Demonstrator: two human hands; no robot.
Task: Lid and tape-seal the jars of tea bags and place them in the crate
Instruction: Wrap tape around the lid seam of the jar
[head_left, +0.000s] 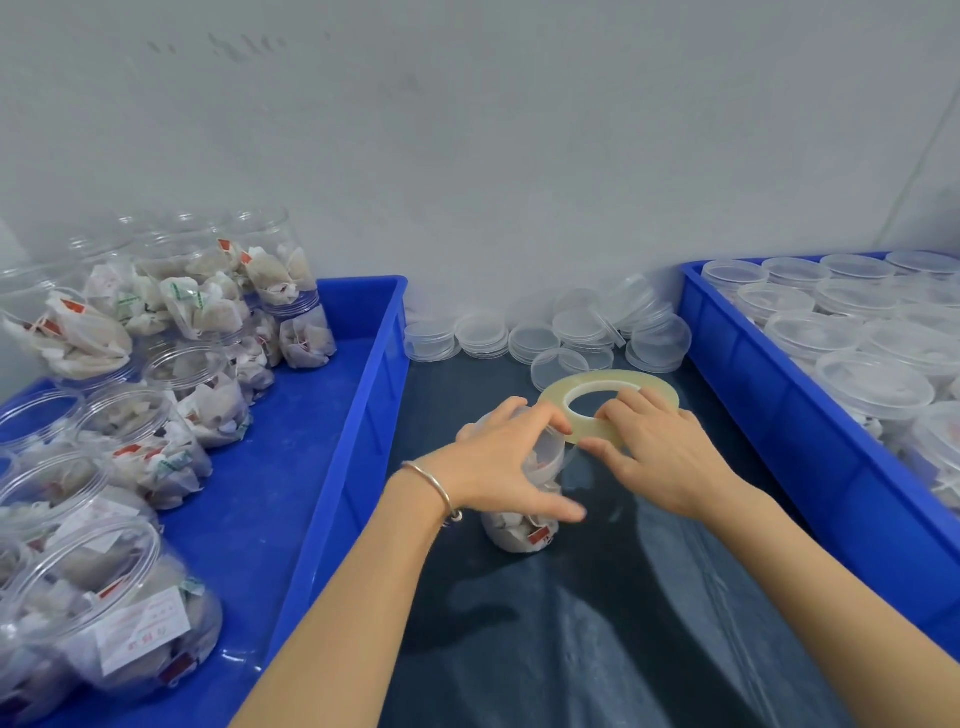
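Head view shows my left hand curled over the top of a clear jar of tea bags that stands on the dark bench between two blue crates. My right hand pinches the roll of clear tape just beside the jar's lid end, with a strip running from the roll toward the rim. I judge I am at the sealing step. The jar looks light, thin-walled plastic, smooth and a bit slippery, so I hold it from above around the lid, where it is stiffest, not by the soft middle. The tape is thin and sticky and will likely wrinkle if it goes slack. Open, unlidded jars fill the left crate; lidded ones sit in the right crate. Spare lids are stacked by the wall.
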